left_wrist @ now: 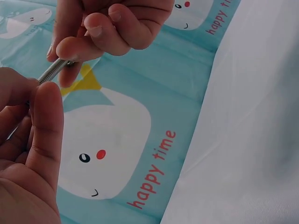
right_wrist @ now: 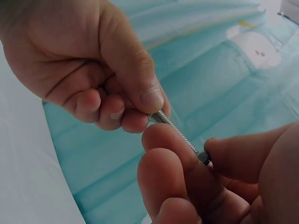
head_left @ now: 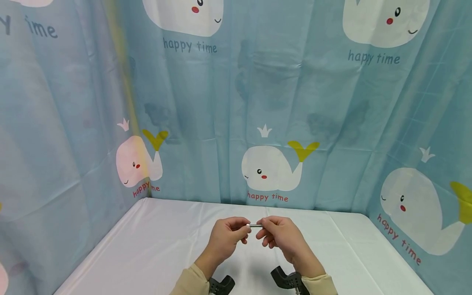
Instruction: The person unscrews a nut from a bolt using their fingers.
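Observation:
A thin silver threaded bolt [head_left: 255,225] lies roughly level between the two hands, above the white table. My left hand [head_left: 225,237] pinches one end of it with thumb and fingertips. At the other end, my right hand [head_left: 287,238] holds it between thumb and index finger, its remaining fingers loosely bent. In the right wrist view the bare threads [right_wrist: 180,133] run between the hands, and a small dark hexagonal piece [right_wrist: 203,157] shows at the right fingertips. Whether that is a head or a nut, I cannot tell. Fingers hide the left end.
A white cloth covers the table [head_left: 155,246] beneath the hands. Blue curtains [head_left: 206,102] with whale prints stand behind it and at both sides. Black wrist mounts [head_left: 222,284] sit by the beige sleeves [head_left: 191,282].

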Available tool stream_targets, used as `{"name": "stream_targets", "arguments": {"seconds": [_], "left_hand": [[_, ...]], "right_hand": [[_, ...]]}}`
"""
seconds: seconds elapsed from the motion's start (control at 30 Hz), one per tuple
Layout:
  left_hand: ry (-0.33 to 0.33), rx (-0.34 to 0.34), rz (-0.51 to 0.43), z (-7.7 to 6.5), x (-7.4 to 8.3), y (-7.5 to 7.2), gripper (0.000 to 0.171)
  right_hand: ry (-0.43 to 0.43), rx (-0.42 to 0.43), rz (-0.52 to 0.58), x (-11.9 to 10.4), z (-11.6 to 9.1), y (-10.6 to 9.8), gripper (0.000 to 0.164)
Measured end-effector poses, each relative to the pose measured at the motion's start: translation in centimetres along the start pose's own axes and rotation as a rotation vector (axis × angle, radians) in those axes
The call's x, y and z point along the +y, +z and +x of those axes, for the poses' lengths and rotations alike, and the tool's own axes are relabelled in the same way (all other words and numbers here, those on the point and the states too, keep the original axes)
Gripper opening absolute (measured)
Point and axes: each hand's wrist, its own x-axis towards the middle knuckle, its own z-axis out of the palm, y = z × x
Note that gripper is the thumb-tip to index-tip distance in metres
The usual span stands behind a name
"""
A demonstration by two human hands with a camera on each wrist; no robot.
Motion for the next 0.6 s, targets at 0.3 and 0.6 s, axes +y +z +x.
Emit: {"name": "stream_targets", "arguments": {"seconds": [0.3,0.6], "left_hand": [[-0.010,0.013,-0.016,0.12,-0.18,-0.14,0.013],[-0.011,0.006,-0.025,0.25,-0.31,-0.32,0.011]], "right_hand": [[-0.056,0.009,0.014,-0.21,-0.02,0.08,0.023],[-0.079,0.045,-0.001,-0.47,-0.20,0.28,0.026]]}}
